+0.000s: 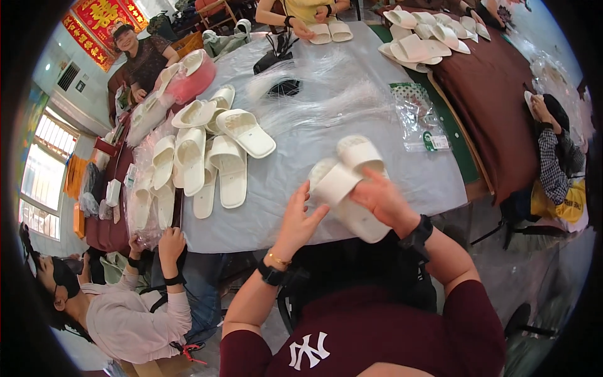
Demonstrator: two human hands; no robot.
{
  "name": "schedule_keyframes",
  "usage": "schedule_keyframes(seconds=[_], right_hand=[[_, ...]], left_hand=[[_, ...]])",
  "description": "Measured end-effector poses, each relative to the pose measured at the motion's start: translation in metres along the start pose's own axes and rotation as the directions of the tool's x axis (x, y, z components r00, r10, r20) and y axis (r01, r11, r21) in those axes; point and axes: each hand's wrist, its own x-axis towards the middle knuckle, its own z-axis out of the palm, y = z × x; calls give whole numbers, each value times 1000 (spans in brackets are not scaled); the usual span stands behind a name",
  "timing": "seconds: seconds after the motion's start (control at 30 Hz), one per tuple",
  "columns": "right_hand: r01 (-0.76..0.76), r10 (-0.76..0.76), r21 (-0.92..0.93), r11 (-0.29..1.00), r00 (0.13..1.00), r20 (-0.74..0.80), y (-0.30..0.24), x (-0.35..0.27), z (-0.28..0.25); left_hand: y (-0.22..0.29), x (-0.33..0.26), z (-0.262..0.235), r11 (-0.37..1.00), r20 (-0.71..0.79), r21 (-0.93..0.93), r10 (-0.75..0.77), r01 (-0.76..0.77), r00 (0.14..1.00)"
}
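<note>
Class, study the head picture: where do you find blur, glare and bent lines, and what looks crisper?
Head view: motion blur smears the right hand and the pair of slippers it touches; head view: the piled slippers look crisper; head view: the window is nearly white, and clear plastic strands glint; head view: fisheye distortion bows the table edges.

Two cream slippers point(337, 183) overlap — slanted, slightly blurred.
</note>
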Motion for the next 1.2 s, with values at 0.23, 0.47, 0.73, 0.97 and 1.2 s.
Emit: schedule_keyframes(seconds=[0.23,0.47,0.73,0.97,1.2], right_hand=[[-51,58,-341,939,998,11,14,14,-17],[125,-120,-688,715,991,55,48,47,-26],[-1,6,-779,627,1000,4,44,31,-12],[107,104,-690,716,961,257,50,52,-53],[77,-130,-764,641,992,-8,52,114,-68]], left_hand=[[-28,-13,7,912,-146,367,250,-183,957],[-43,0,17,851,-106,461,336,-254,936],[-67,47,9,805,-176,558,353,-203,919],[-48,52,-4,823,-60,491,358,-285,932],[-36,84,-25,902,21,370,232,-223,973]])
